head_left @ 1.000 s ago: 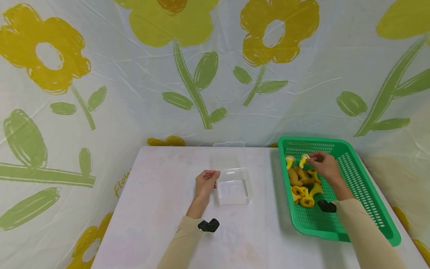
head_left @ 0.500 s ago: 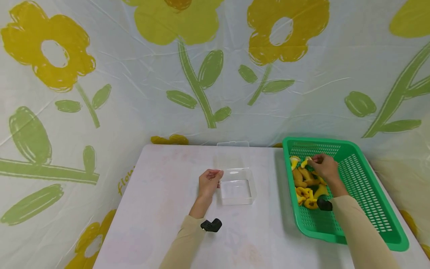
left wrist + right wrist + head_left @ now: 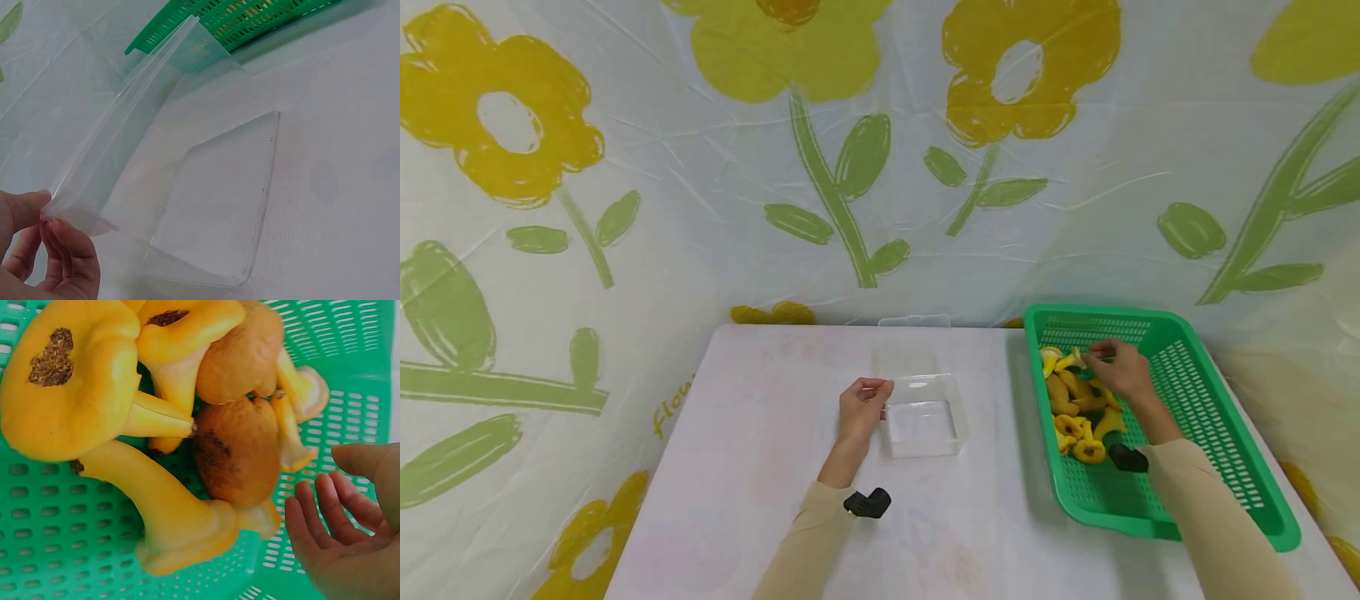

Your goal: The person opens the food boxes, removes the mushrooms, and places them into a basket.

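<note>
My left hand [image 3: 860, 408] pinches the left rim of a clear plastic box [image 3: 925, 448] between thumb and fingers. The box stands on the table with its clear lid [image 3: 910, 350] raised at the back, and I see nothing inside. Over the green basket [image 3: 1105, 311], my right hand [image 3: 1120, 371] hovers with thumb and fingers apart, holding nothing. Right by its fingertips, a small yellow mushroom [image 3: 289, 437] lies beside another pale-ended mushroom [image 3: 307, 394]. Several more yellow and brown mushrooms [image 3: 237, 450] are heaped along the basket's left side.
A pale tabletop [image 3: 760, 467] bears the box at the middle and the basket at the right. Behind it hangs a flower-printed cloth [image 3: 722, 208], which also runs along both sides. The basket's raised rim surrounds the mushrooms.
My right hand has let go of the small yellow mushroom, which now leans at the basket's back left beside another. The left hand keeps its hold on the box.
</note>
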Tool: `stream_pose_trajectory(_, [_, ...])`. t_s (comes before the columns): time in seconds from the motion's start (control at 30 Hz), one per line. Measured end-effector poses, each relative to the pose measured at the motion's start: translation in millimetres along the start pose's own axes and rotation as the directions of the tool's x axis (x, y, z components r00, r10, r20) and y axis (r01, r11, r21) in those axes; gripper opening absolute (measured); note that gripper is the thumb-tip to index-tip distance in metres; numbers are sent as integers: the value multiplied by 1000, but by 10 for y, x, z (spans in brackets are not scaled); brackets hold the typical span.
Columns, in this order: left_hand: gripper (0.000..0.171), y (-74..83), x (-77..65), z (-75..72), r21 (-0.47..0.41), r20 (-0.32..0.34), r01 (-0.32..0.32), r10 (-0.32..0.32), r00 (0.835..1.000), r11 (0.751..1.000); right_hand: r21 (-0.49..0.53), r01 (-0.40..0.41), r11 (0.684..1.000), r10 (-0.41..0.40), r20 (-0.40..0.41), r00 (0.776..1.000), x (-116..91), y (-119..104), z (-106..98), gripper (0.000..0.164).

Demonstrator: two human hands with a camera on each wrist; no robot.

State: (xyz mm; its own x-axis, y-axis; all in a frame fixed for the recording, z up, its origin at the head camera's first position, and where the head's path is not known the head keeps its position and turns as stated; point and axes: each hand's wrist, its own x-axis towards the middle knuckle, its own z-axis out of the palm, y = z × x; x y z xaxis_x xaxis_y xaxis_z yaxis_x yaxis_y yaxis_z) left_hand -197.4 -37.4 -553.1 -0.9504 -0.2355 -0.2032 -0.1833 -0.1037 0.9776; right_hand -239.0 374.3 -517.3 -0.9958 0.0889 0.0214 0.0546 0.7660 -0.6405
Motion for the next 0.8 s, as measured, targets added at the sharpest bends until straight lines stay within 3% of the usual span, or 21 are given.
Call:
stream_pose_trajectory(0.2, [22,7,25,-12,33,8,12,-12,1000,999,31,57,998,-57,-7,998,-66,-78,-91,37])
stream_pose_trajectory(0.4, [26,-6,43,-53,73,63,13,-18,998,997,36,96,995,-96,4,995,-139,-107,-188,35])
stream_pose_trajectory(0.63, [27,59,55,-157,96,108,-68,58,993,993,113,128,985,-131,24,991,-254,-205,-291,35])
stream_pose_trajectory(0.8, [19,185,56,-249,178,111,-164,146,983,970,76,157,985,-158,11,987,-333,-269,-352,31])
